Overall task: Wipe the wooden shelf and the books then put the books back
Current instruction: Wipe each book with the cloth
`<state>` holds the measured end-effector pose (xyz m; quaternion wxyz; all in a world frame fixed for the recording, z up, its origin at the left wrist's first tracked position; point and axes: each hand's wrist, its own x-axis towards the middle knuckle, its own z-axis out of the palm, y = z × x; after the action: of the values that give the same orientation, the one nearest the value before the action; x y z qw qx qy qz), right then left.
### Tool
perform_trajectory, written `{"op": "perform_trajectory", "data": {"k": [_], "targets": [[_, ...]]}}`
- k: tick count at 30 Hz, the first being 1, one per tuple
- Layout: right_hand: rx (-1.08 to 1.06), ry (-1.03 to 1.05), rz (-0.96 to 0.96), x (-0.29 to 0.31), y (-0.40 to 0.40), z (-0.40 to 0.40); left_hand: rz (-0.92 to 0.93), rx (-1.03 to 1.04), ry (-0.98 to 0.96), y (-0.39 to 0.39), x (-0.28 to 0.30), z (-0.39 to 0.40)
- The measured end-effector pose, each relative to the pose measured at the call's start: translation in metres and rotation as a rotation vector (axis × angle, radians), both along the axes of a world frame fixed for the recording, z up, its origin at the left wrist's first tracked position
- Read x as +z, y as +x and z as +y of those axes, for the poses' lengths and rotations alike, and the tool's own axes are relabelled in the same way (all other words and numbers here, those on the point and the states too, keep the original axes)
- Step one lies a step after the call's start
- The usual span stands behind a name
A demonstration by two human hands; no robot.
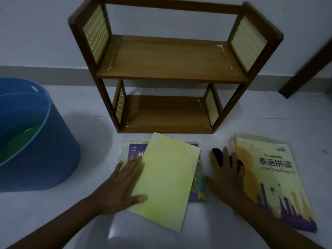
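Judging the job from the biggest thing down, I took the two-tier wooden shelf (170, 69) first: it stood bare against the wall, both boards empty, with pale streaks at the inside corners that I could not tell for damp or glare, so I guessed its wiping was done or nearly so. To its left sat a blue plastic tub (36, 141) with something green low inside, too dim to name. All the books lay flat on the pale floor in front of the shelf, none back in place, so the return step was wholly left. On the right lay the Thai-language textbook (280, 186), its cover printed 泰语拼读 in large dark characters over a line of Thai script I could not read cleanly, a small logo in the top corner and a purple skyline along the bottom. In the middle a plain yellow-green book (167, 180) lay skewed on a purple book (133, 151) whose white lettering was mostly covered. My left hand (124, 184) was pressed flat and open on the yellow-green book's left edge, steadying it rather than gripping. My right hand (228, 175) lay spread at the textbook's left edge, pinning a dark cloth (217, 157) beneath its fingers, not clenched around it. I judged the book-wiping to be mid-way.
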<state>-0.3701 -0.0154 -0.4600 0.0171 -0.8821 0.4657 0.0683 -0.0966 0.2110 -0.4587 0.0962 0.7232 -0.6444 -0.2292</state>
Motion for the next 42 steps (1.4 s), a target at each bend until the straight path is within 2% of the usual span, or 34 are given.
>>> {"op": "perform_trajectory", "data": {"k": [4,6,8,9,12,14,18,20,23,25,27,28,29,30,31,33,34,36,37,40,41,42], "targets": [[-0.095,0.06,-0.098,0.003,-0.007,-0.043,-0.114,-0.095,0.1,0.01,-0.005,0.002],[-0.132,0.111,-0.28,0.019,0.002,-0.052,-0.116,-0.09,0.118,0.01,-0.007,0.002],[-0.084,0.031,-0.456,0.037,0.02,-0.047,-0.096,-0.079,0.114,0.011,-0.008,0.002],[-0.017,-0.012,-0.481,0.045,0.031,-0.035,-0.084,-0.08,0.114,0.011,-0.008,0.003],[0.255,-0.035,-0.396,0.041,0.061,0.02,-0.076,-0.073,0.103,0.01,-0.009,0.003],[0.401,0.088,-0.339,0.022,0.067,0.054,-0.096,-0.084,0.102,0.01,-0.008,0.002],[0.325,0.309,-0.387,0.0,0.063,0.059,-0.129,-0.109,0.078,0.012,-0.008,0.0],[0.328,0.308,-0.42,0.0,0.061,0.065,-0.108,-0.104,0.08,0.013,-0.009,0.0],[0.609,0.19,-0.415,-0.011,0.062,0.108,-0.101,-0.117,0.08,0.014,-0.01,0.001],[0.879,0.229,-0.435,-0.019,0.063,0.136,-0.098,-0.126,0.064,0.015,-0.012,0.001],[1.038,0.268,-0.367,-0.015,0.072,0.12,-0.094,-0.141,0.07,0.016,-0.01,0.0],[1.032,0.183,-0.346,-0.013,0.082,0.102,-0.096,-0.152,0.079,0.016,-0.009,-0.001],[0.926,0.095,-0.344,-0.01,0.091,0.081,-0.098,-0.16,0.097,0.016,-0.007,0.0],[0.733,0.053,-0.341,-0.007,0.099,0.056,-0.098,-0.159,0.111,0.016,-0.006,0.0],[0.532,0.037,-0.281,-0.004,0.105,0.03,-0.099,-0.147,0.116,0.016,-0.008,0.0],[0.274,0.132,-0.245,0.001,0.112,0.0,-0.107,-0.143,0.125,0.015,-0.009,-0.001],[0.265,0.104,-0.278,-0.001,0.115,0.005,-0.104,-0.144,0.129,0.015,-0.009,0.0],[0.425,0.023,-0.32,-0.005,0.119,0.045,-0.072,-0.131,0.116,0.016,-0.011,-0.001],[0.542,0.046,-0.354,-0.006,0.116,0.075,-0.06,-0.125,0.105,0.016,-0.011,-0.001],[0.861,0.296,-0.366,-0.009,0.09,0.135,-0.092,-0.141,0.068,0.015,-0.011,0.0],[0.897,0.3,-0.363,-0.011,0.081,0.133,-0.099,-0.14,0.067,0.015,-0.012,0.001],[0.89,0.213,-0.39,-0.015,0.071,0.12,-0.096,-0.136,0.075,0.015,-0.012,0.002]]}}
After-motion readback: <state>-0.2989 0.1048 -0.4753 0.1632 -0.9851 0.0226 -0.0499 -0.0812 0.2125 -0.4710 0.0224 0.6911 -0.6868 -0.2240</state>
